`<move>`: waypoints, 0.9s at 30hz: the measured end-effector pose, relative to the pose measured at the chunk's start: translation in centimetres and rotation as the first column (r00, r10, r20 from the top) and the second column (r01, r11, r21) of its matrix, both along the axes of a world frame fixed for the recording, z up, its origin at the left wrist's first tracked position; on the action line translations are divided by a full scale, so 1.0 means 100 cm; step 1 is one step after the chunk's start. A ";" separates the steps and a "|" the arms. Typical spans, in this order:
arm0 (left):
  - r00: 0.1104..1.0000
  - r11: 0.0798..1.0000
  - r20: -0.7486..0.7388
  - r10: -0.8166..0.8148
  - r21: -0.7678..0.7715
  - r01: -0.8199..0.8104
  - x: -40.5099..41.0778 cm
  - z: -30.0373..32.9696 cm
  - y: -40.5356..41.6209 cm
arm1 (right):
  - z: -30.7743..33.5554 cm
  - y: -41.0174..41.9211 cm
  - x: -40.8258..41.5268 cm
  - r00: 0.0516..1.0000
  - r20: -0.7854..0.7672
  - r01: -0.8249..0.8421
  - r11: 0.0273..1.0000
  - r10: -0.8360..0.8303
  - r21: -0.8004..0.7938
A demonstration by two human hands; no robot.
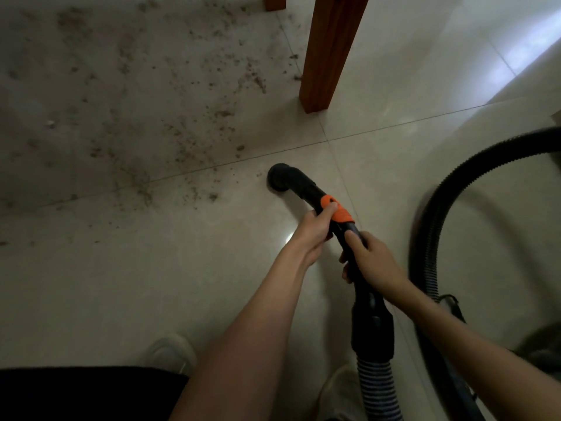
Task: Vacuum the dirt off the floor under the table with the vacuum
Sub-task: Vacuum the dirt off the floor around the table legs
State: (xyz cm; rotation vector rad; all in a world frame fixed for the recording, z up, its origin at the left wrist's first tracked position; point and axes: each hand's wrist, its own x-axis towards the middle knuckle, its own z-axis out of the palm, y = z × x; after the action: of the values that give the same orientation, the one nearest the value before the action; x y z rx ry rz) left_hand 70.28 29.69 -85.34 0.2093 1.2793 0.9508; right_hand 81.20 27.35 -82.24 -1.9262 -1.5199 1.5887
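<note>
Gripping the black vacuum wand [349, 238] with both hands, we hold it angled from 6 o'clock up toward the frame centre; our left hand [315, 230] wraps the tube at the orange collar [337, 209], thumb laid over the collar's near edge; our right hand [368, 256] curls round the tube just behind, index finger extended along the top; both grips are closed on the wand. The round nozzle [279, 177] sits at the frame centre, at or just above the pale tiled floor [151, 284]; contact cannot be confirmed. The dirt [145, 117], brown crumbs and dust, spreads from 9 o'clock to 12 o'clock of the nozzle, the nearest specks lying just beside it at 9 o'clock. A wooden table leg [328, 53] stands at 1 o'clock of the nozzle; a second leg [274, 2] shows at the top edge. The ribbed hose [437, 226] leaves the wand's cuff [372, 326] at 6 o'clock and loops round through 3 o'clock. Our pale shoes [173, 352] rest on the tiles at 6 to 7 o'clock.
</note>
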 end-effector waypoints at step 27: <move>0.986 0.982 0.057 0.155 -0.117 -0.148 -0.025 0.007 0.024 | 0.015 0.063 -0.058 0.993 0.103 -0.040 0.973 0.065 -0.225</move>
State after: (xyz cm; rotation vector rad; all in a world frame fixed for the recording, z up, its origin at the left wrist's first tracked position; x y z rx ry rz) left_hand 67.74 32.13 -84.62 -0.0083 1.2971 1.0032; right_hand 75.40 33.61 -80.74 -2.1407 -1.5013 1.7705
